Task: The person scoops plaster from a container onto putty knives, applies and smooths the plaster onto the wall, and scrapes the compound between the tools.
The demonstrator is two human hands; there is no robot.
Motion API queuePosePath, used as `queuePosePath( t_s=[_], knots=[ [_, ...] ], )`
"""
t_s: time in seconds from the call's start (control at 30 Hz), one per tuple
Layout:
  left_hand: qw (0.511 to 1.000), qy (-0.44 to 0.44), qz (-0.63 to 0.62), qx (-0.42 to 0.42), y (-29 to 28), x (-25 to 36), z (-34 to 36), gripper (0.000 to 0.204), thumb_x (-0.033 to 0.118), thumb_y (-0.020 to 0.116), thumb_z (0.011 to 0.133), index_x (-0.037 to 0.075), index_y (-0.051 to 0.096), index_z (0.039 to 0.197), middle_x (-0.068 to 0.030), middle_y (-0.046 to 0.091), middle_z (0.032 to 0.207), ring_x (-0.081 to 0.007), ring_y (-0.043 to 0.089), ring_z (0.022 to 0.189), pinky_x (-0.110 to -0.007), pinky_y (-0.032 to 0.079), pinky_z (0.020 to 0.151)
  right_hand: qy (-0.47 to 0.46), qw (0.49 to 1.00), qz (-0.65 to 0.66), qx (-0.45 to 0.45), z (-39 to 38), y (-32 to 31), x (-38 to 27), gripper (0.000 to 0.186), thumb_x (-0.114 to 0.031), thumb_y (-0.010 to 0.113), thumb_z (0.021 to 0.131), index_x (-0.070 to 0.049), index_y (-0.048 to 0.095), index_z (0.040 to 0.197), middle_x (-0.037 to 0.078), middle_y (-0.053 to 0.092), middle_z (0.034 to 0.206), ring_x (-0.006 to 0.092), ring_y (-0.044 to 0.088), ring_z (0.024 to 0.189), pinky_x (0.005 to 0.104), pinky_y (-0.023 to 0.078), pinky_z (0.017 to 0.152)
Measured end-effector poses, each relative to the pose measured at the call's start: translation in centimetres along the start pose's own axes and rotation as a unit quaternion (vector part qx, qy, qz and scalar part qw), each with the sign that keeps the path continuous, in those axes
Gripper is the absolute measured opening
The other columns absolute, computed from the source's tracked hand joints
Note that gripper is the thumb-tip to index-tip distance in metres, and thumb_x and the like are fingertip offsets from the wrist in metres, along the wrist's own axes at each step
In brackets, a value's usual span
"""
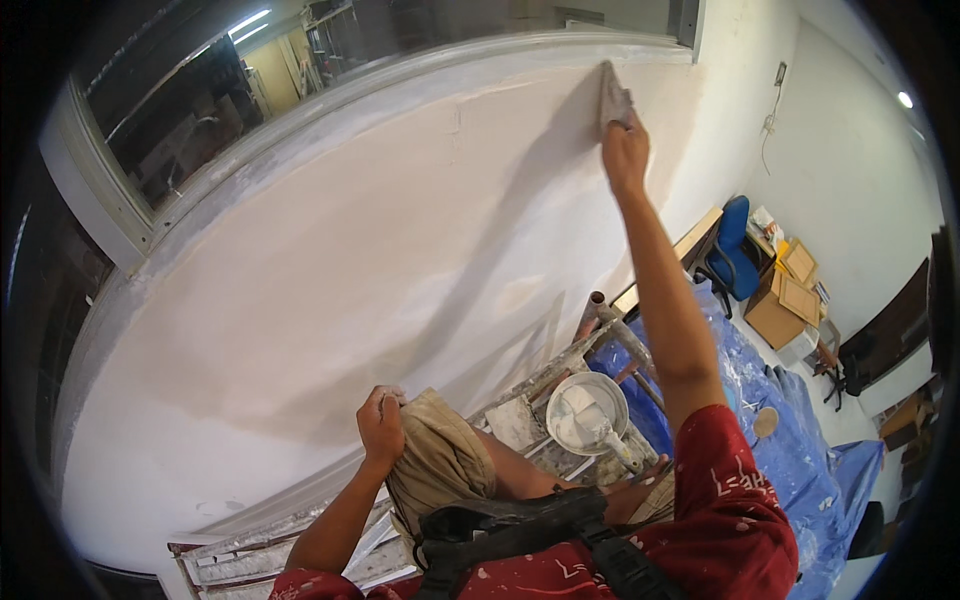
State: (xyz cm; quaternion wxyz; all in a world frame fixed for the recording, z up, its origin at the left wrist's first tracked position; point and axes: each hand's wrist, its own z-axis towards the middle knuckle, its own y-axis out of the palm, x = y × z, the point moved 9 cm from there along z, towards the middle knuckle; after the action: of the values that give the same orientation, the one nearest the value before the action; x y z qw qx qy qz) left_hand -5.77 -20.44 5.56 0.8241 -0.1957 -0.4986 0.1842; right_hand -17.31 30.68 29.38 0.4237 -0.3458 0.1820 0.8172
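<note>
High on the wall point(480, 190), just under the window frame, my right hand point(626, 155) grips a plastering trowel point(614, 100) caked in pale filler. Its blade is seen nearly edge-on against the wall, and fingers partly cover its handle. My left hand point(381, 425) is closed in a fist beside my bent knee, near the wall; whatever it may hold is hidden. Below my right arm stands a round white bucket point(553, 425) with white paste inside. A broad putty knife point(600, 428) lies across the paste, its handle over the rim.
I am on a plaster-splashed scaffold platform point(515, 425) with metal tubes point(590, 315) near the wall. Blue sheeting point(790, 470) covers the floor to the right. Beyond it are a blue chair point(733, 245) and cardboard boxes point(780, 308). A window frame point(400, 75) runs along the wall's top.
</note>
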Motion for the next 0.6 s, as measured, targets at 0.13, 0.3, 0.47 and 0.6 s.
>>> queuePosePath(
  t_s=[0.13, 0.3, 0.47, 0.6],
  knots=[
    [0.996, -0.084, -0.014, -0.013, -0.6, -0.2, -0.1, 0.028, 0.016, 0.045, 0.093, -0.004, 0.066, 0.093, -0.0125, 0.068, 0.08, -0.0193, 0.064, 0.076, -0.031, 0.05, 0.074, -0.027, 0.993, 0.042, -0.109, -10.4, 6.0, -10.7, 0.053, -0.005, 0.053, 0.082, -0.005, 0.058, 0.134, 0.027, 0.069, 0.1, 0.0423, 0.067, 0.086, 0.0444, 0.054, 0.076],
    [0.999, -0.039, 0.019, -0.03, 0.0, -0.4, -0.1, 0.027, 0.014, 0.045, 0.093, -0.003, 0.066, 0.093, -0.0124, 0.068, 0.079, -0.0198, 0.065, 0.077, -0.032, 0.05, 0.075, -0.176, 0.933, 0.102, -0.296, -23.2, 10.4, -22.4, 0.054, 0.003, 0.055, 0.08, -0.005, 0.057, 0.133, 0.022, 0.062, 0.127, 0.0385, 0.062, 0.112, 0.0449, 0.048, 0.096],
    [0.996, -0.083, -0.027, -0.011, -0.5, 0.2, -1.0, 0.026, 0.012, 0.044, 0.093, -0.004, 0.065, 0.096, -0.0122, 0.069, 0.083, -0.0196, 0.066, 0.082, -0.032, 0.05, 0.077, 0.062, 0.915, 0.215, -0.336, -21.6, 4.9, -12.6, 0.019, -0.007, 0.053, 0.086, -0.001, 0.067, 0.097, 0.01, 0.068, 0.076, 0.0236, 0.065, 0.067, 0.0323, 0.05, 0.06],
    [0.993, -0.086, -0.075, 0.001, 0.1, 1.3, -0.2, 0.027, 0.012, 0.044, 0.093, -0.005, 0.064, 0.096, -0.013, 0.069, 0.085, -0.0197, 0.065, 0.082, -0.032, 0.05, 0.078, 0.29, 0.741, 0.599, -0.093, -14.3, -4.9, 1.6, 0.018, -0.021, 0.051, 0.094, -0.007, 0.056, 0.085, 0.008, 0.056, 0.067, 0.0208, 0.054, 0.053, 0.0362, 0.046, 0.049]
  ],
)
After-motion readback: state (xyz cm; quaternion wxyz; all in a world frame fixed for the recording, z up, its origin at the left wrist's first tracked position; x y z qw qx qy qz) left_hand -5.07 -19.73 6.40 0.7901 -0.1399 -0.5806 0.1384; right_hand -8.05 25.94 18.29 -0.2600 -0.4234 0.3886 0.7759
